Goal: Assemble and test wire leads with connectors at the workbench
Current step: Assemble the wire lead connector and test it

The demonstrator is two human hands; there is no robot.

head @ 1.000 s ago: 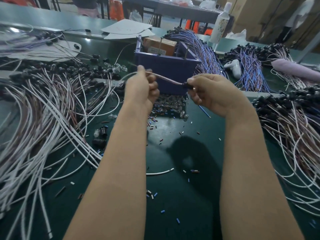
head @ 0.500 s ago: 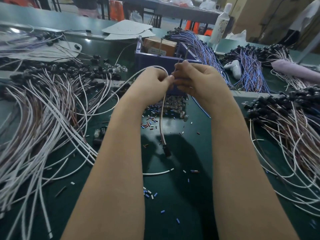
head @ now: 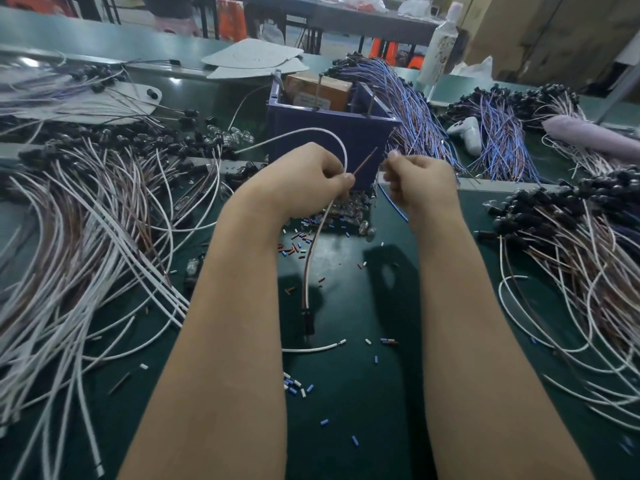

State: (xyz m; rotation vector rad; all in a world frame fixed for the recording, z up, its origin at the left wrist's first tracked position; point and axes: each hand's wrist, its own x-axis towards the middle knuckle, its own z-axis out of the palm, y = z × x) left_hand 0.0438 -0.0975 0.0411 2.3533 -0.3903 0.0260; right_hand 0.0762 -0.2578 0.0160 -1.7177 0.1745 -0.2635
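Before the purple bin (head: 332, 143), bare counter (head: 346, 393) lies between wire heaps; left hand (head: 311, 174) pinches a wire lead (head: 308, 268); right hand (head: 419, 181) is closed, its contents unclear.

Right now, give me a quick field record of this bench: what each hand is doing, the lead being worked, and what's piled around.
Left hand: pinching a wire lead that loops above it and hangs below
Lead end: black connector low over the green mat
Right hand: closed, apart from the left; contents too small to tell
Behind hands: purple bin
Left side: loose white and brown wires
Right side: leads with black connectors
Mat: scattered insulation bits
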